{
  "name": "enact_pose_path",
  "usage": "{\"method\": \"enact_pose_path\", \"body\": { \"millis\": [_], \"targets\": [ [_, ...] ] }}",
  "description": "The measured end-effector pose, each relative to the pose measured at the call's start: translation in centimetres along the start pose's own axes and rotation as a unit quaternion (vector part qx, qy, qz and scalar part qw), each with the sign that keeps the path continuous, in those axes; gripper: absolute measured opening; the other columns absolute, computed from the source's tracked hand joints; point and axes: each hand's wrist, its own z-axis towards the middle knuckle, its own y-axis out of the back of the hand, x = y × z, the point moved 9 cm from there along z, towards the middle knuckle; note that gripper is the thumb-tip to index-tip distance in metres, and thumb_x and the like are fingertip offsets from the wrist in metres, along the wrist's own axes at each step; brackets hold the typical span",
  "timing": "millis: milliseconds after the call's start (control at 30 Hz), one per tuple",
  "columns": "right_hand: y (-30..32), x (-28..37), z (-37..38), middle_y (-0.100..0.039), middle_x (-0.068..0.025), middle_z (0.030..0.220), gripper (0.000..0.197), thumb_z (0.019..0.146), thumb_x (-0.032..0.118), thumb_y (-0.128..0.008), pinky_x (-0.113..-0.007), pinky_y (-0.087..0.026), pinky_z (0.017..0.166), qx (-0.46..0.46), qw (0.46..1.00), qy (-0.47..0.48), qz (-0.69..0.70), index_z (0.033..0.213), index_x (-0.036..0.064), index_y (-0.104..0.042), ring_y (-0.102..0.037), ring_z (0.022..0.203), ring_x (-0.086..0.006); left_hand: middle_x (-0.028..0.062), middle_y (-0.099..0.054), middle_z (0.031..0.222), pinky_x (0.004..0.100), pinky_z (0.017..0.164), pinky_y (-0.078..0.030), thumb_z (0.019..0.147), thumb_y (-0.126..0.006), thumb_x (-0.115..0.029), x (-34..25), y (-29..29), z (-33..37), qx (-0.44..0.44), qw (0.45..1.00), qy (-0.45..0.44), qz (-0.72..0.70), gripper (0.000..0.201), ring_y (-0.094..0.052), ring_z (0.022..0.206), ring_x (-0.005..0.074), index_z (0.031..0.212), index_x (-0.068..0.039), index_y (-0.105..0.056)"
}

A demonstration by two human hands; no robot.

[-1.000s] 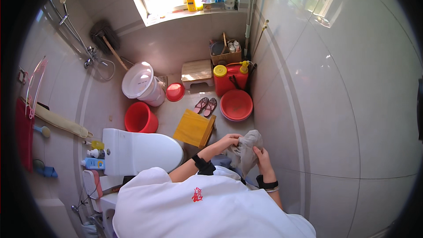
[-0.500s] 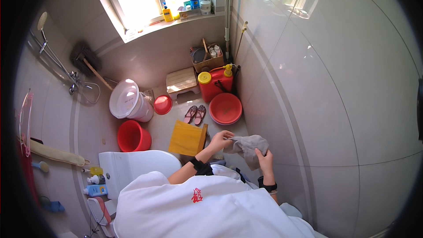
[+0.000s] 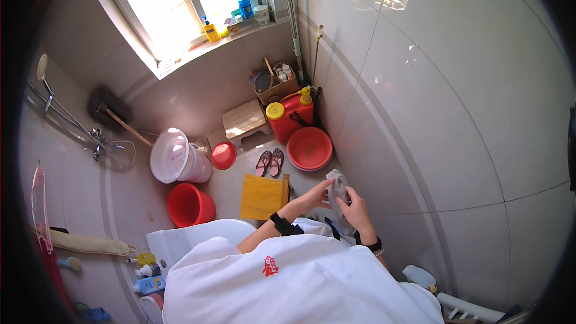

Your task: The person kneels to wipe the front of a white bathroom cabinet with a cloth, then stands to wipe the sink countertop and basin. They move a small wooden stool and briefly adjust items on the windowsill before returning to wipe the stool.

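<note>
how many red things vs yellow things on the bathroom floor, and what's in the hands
Red: 4 (bucket, small basin, large basin, jug)
Yellow: 1 (square stool)
Grey: 1 (cloth, held by left hand and right hand)
Total: 6

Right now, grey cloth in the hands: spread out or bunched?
Bunched. The grey cloth is gathered into a narrow upright wad between the left hand and the right hand, with no flat stretch showing.

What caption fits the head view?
Both hands, left hand and right hand, hold a grey cloth above a tiled bathroom floor.
</note>
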Motion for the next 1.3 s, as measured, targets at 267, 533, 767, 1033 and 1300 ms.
{"method": "enact_pose_path", "body": {
  "millis": [267, 533, 767, 1033, 1300],
  "targets": [
    [-3.0, 3.0, -0.2, -0.064, -0.0108, 0.111, 0.033, 0.085, 0.012, -0.064, -0.028, -0.052, 0.074, 0.079, 0.994, 0.033, 0.072, 0.117, 0.0014, -0.059, -0.065, 0.092, -0.0170, 0.0016, -0.056, 0.103, 0.0308, 0.082, -0.046, 0.086, -0.063, -0.037, -2.6, 2.0, -0.1, -0.039, 0.992, -0.088, -0.077, 0.040, -0.057, 0.095, 0.0145, 0.116, -0.012, -0.052],
    [2.0, 9.3, -0.2, -0.067, -0.0145, 0.091, 0.019, 0.084, 0.008, -0.060, -0.036, -0.051, 0.072, -0.049, 0.993, 0.030, -0.100, 0.102, 0.0015, -0.064, -0.065, 0.081, -0.0283, 0.0058, -0.066, 0.098, 0.0348, 0.082, -0.050, 0.086, -0.059, -0.033, -3.6, 5.4, 0.5, -0.069, 0.991, -0.070, -0.094, 0.035, -0.063, 0.090, 0.0198, 0.112, -0.009, -0.057],
    [8.0, 27.7, -7.9, -0.066, -0.0082, 0.088, 0.021, 0.079, 0.007, -0.064, -0.033, -0.050, 0.065, -0.101, 0.934, 0.300, -0.166, 0.100, 0.0053, -0.066, -0.062, 0.073, -0.0266, 0.0053, -0.065, 0.096, 0.0326, 0.081, -0.050, 0.085, -0.058, -0.035, -1.3, 13.8, -1.6, -0.174, 0.980, -0.089, -0.035, 0.037, -0.063, 0.087, 0.0192, 0.109, -0.008, -0.058],
    [8.4, 34.4, -9.9, -0.068, -0.0122, 0.093, 0.021, 0.081, 0.027, -0.068, -0.028, -0.051, 0.059, 0.017, 0.915, 0.390, -0.103, 0.094, 0.0110, -0.066, -0.063, 0.075, -0.0217, 0.0061, -0.061, 0.107, 0.0348, 0.089, -0.046, 0.083, -0.059, -0.037, 2.6, 21.3, -6.0, -0.286, 0.953, -0.073, -0.065, 0.045, -0.058, 0.100, 0.0207, 0.117, -0.009, -0.055],
    [8.3, 32.8, -7.6, -0.064, -0.0103, 0.106, 0.043, 0.093, 0.033, -0.054, -0.032, -0.052, 0.066, -0.004, 0.893, 0.450, -0.025, 0.133, 0.0216, -0.044, -0.061, 0.081, -0.0208, 0.0059, -0.059, 0.109, 0.0332, 0.090, -0.043, 0.081, -0.060, -0.039, 3.0, 21.0, -7.3, -0.341, 0.935, -0.064, -0.075, 0.050, -0.056, 0.101, 0.0206, 0.120, -0.008, -0.053]
  ]
}}
